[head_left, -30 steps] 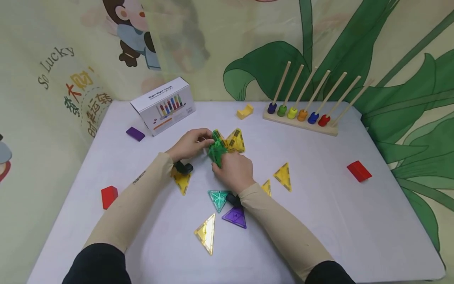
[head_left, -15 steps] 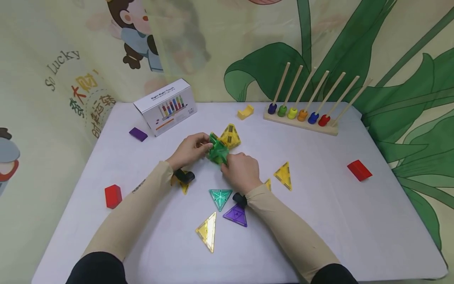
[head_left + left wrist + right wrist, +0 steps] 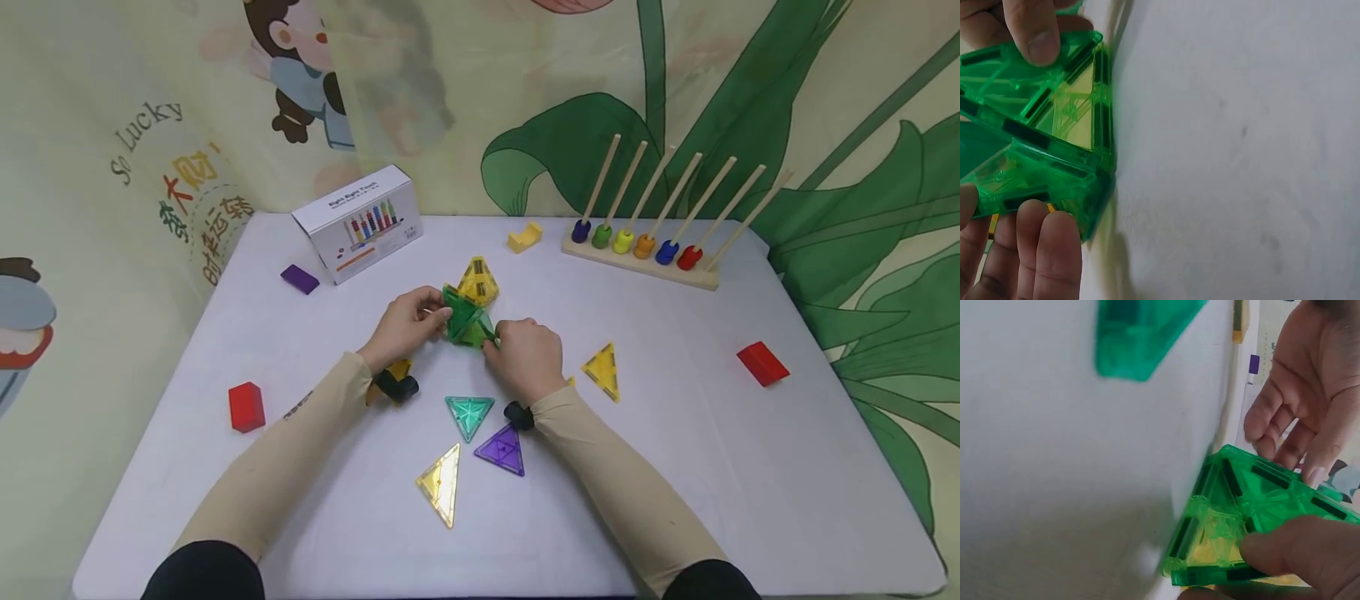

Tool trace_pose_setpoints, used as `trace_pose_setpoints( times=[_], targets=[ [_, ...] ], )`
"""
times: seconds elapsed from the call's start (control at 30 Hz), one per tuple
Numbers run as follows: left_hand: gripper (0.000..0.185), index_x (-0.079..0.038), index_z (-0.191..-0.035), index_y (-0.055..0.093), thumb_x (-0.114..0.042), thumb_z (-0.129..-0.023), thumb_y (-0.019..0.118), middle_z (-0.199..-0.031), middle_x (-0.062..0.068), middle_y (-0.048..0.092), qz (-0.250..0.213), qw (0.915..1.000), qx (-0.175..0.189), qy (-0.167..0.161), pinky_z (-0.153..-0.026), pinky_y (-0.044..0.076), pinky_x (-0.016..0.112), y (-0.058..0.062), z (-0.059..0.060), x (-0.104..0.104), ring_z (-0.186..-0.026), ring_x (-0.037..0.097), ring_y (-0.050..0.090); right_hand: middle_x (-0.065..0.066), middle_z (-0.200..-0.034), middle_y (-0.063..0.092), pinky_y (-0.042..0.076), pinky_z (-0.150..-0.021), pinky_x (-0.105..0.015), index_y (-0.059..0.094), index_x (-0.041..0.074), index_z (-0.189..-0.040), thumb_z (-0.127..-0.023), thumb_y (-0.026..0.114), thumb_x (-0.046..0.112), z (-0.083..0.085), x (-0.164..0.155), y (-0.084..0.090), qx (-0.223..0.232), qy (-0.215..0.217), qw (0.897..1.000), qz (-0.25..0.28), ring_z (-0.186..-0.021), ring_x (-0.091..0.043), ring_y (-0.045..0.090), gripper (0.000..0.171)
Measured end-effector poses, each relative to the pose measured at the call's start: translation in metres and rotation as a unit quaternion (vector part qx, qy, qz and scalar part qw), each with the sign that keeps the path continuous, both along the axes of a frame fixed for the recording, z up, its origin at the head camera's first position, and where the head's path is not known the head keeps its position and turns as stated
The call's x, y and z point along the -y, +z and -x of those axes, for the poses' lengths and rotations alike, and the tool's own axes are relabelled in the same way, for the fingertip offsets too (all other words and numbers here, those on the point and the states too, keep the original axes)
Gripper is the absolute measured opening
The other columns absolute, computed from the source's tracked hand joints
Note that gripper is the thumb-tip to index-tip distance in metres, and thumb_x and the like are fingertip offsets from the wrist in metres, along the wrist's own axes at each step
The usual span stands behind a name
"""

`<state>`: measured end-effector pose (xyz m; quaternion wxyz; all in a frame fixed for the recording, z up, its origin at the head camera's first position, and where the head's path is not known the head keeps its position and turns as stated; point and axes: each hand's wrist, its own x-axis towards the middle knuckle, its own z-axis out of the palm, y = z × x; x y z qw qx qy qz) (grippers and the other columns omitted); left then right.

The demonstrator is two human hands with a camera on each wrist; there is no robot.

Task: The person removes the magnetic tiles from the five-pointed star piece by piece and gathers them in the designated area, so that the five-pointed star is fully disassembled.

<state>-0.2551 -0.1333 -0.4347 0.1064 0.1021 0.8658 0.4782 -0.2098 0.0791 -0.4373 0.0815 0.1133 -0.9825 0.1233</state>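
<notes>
Both hands' fingers (image 3: pixel 420 315) pinch the green tile cluster (image 3: pixel 463 321), half hiding the yellow pyramid (image 3: pixel 478 282) behind.

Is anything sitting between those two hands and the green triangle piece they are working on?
Nothing visible. The left hand and the right hand both already grip the green triangle tiles, fingers directly on the plastic. The yellow tile pyramid stands just behind, on the far side from the hands.

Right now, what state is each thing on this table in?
Green tile pyramid: standing on the table, gripped from both sides.
Left hand: pinches the pyramid.
Right hand: pinches the pyramid.
Yellow pyramid: upright just behind, untouched.
Teal triangle: lying flat.
Purple triangle: lying flat.
White box: closed.
</notes>
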Motion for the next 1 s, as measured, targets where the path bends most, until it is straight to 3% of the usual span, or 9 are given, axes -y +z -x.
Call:
trace_pose_setpoints(
  times=[0.3, 0.57, 0.67, 0.77, 0.87, 0.93, 1.0],
  targets=[
    [0.022, -0.004, -0.12, 0.059, -0.021, -0.106, 0.06, -0.115, 0.016, 0.07, -0.033, 0.9988, 0.021, 0.029, -0.077, 0.062, 0.032, -0.004, -0.011, -0.006, -0.092, 0.025, 0.073, -0.006, -0.079, 0.078, 0.046, -0.048, -0.035, 0.082, 0.011, -0.098, -0.093, 0.075, 0.026, 0.003, -0.004, -0.003, -0.018, -0.008, 1.0, 0.019, -0.056, -0.018, 0.059, 0.018],
    [0.022, -0.005, -0.119, 0.058, -0.024, -0.106, 0.059, -0.109, 0.017, 0.072, -0.044, 0.9981, 0.028, 0.034, -0.075, 0.063, 0.032, -0.004, -0.018, -0.007, -0.087, 0.023, 0.075, -0.007, -0.085, 0.08, 0.051, -0.051, -0.037, 0.083, 0.011, -0.103, -0.094, 0.075, 0.024, 0.007, -0.007, -0.004, -0.026, -0.008, 0.999, 0.022, -0.059, -0.021, 0.065, 0.017],
    [0.025, -0.007, -0.119, 0.059, -0.028, -0.105, 0.06, -0.11, 0.016, 0.073, -0.027, 0.9991, 0.02, 0.026, -0.074, 0.063, 0.034, -0.001, -0.019, -0.005, -0.088, 0.025, 0.075, -0.007, -0.085, 0.08, 0.051, -0.05, -0.037, 0.083, 0.012, -0.102, -0.094, 0.075, 0.024, 0.007, -0.007, -0.004, -0.026, -0.01, 0.999, 0.022, -0.059, -0.021, 0.065, 0.017],
    [0.036, -0.011, -0.119, 0.063, -0.042, -0.102, 0.064, -0.112, 0.012, 0.074, 0.042, 0.9983, -0.019, 0.036, -0.077, 0.06, 0.036, 0.004, -0.021, -0.001, -0.091, 0.026, 0.074, -0.006, -0.084, 0.08, 0.049, -0.049, -0.036, 0.083, 0.012, -0.101, -0.093, 0.075, 0.024, 0.007, -0.007, -0.004, -0.02, -0.011, 0.999, 0.025, -0.058, -0.02, 0.064, 0.017],
    [0.054, -0.013, -0.123, 0.064, -0.059, -0.095, 0.066, -0.114, 0.009, 0.075, 0.148, 0.9826, -0.093, 0.064, -0.077, 0.056, 0.042, 0.011, -0.023, 0.005, -0.093, 0.028, 0.071, -0.006, -0.085, 0.08, 0.047, -0.048, -0.035, 0.083, 0.012, -0.101, -0.093, 0.074, 0.024, 0.007, -0.008, -0.004, -0.015, -0.01, 0.999, 0.03, -0.059, -0.02, 0.065, 0.018],
    [0.064, -0.013, -0.126, 0.064, -0.065, -0.09, 0.07, -0.118, 0.01, 0.073, 0.212, 0.962, -0.156, 0.073, -0.079, 0.056, 0.046, 0.016, -0.022, 0.008, -0.101, 0.031, 0.068, -0.006, -0.085, 0.08, 0.047, -0.048, -0.035, 0.083, 0.011, -0.102, -0.092, 0.074, 0.025, 0.008, -0.008, -0.005, -0.014, -0.009, 0.999, 0.032, -0.059, -0.021, 0.065, 0.018],
    [0.072, -0.014, -0.132, 0.062, -0.066, -0.084, 0.075, -0.129, 0.011, 0.068, 0.266, 0.9365, -0.223, 0.053, -0.086, 0.054, 0.05, 0.022, -0.02, 0.009, -0.112, 0.034, 0.063, -0.006, -0.086, 0.08, 0.048, -0.048, -0.035, 0.082, 0.011, -0.103, -0.092, 0.074, 0.025, 0.008, -0.009, -0.006, -0.015, -0.009, 0.999, 0.033, -0.059, -0.021, 0.066, 0.019]
  ],
)
